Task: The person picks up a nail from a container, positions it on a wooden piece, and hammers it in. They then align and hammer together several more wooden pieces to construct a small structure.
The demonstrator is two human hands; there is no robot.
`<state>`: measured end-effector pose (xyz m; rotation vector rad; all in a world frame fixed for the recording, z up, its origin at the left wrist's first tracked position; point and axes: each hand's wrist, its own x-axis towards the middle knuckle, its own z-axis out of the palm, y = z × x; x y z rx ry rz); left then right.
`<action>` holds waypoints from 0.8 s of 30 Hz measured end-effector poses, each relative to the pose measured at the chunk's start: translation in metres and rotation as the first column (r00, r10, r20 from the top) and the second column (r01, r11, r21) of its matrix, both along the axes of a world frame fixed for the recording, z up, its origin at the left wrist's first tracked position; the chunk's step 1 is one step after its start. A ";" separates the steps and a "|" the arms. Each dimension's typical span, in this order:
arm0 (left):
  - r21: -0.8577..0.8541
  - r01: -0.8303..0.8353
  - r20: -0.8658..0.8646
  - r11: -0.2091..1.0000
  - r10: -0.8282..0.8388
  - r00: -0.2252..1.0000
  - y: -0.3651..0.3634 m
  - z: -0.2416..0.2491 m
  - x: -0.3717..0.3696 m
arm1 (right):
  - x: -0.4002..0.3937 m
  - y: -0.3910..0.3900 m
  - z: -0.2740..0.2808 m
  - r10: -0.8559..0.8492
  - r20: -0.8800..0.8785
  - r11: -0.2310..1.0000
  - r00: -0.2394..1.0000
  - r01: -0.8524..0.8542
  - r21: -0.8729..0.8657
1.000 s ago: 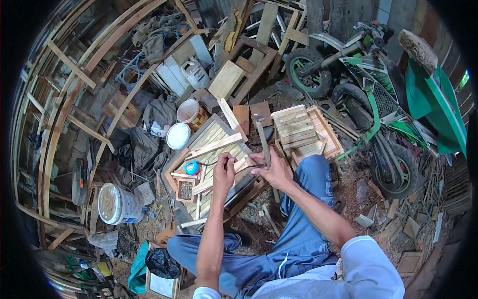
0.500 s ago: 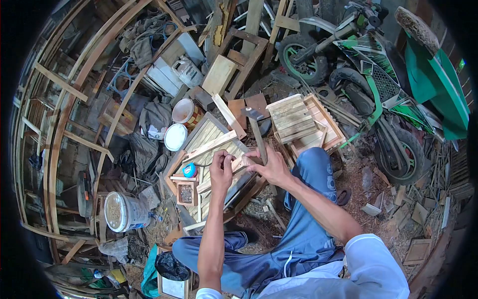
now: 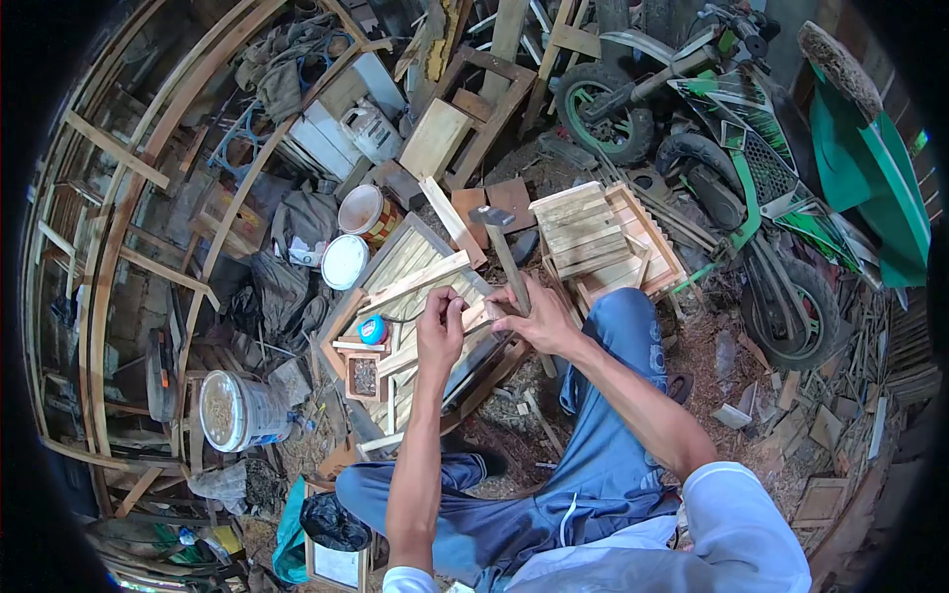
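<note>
My right hand (image 3: 542,318) is closed around the handle of a hammer (image 3: 506,259), its metal head pointing up and away. A wooden strip (image 3: 474,316) runs toward the same hand's fingertips. Left of it, my left hand (image 3: 441,321) has its fingers pinched together; what they hold, if anything, is too small to tell. Both hands are above a slatted wooden panel (image 3: 407,259). On the panel are a blue round container (image 3: 373,330), a small wooden box of nails (image 3: 365,377) and a long light strip (image 3: 420,280).
Slatted wooden pieces (image 3: 578,232) lie right of the hammer. A green motorbike (image 3: 736,148) stands at the upper right. Two tubs stand beyond the panel's left edge, and a white bucket (image 3: 232,410) is at the left. Curved wooden frames line the far left.
The hammer head has tilted slightly to the left. My left hand has shifted slightly upward. The whole view has also moved a little.
</note>
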<state>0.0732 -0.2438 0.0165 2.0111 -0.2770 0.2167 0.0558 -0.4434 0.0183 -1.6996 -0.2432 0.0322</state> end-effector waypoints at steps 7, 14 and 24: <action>0.365 -0.065 0.145 0.929 0.012 0.989 -0.013 0.011 0.004 | -0.006 -0.002 0.003 -0.102 -0.101 0.988 0.990 0.089 -0.129; 0.432 -0.037 0.137 0.901 -0.025 0.990 -0.024 0.024 0.006 | -0.007 0.001 -0.017 -0.173 0.089 0.985 0.981 0.170 0.038; 0.484 -0.038 0.088 0.874 -0.005 0.996 -0.029 0.027 0.006 | -0.008 0.000 -0.020 -0.197 0.111 0.970 0.974 0.210 -0.121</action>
